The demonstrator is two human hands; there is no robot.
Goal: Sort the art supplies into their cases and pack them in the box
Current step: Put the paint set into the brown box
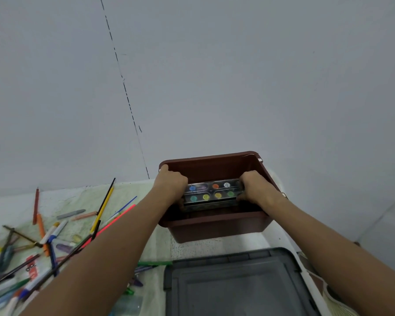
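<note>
Brown plastic box (217, 226): open-topped, upright at far edge of worktop, against the grey wall. Paint case (212, 192): clear lid, two rows of round colour pans (blue, orange, white, teal, yellow, green), lying flat and level inside the box mouth, long side across. Loose pencils, pens and crayons (46, 238): unsorted heap on the worktop, well left of the box, crossing each other at all angles.

Left hand (172, 182), right hand (257, 187) grip paint case (212, 193) ends inside brown box (214, 226).
</note>
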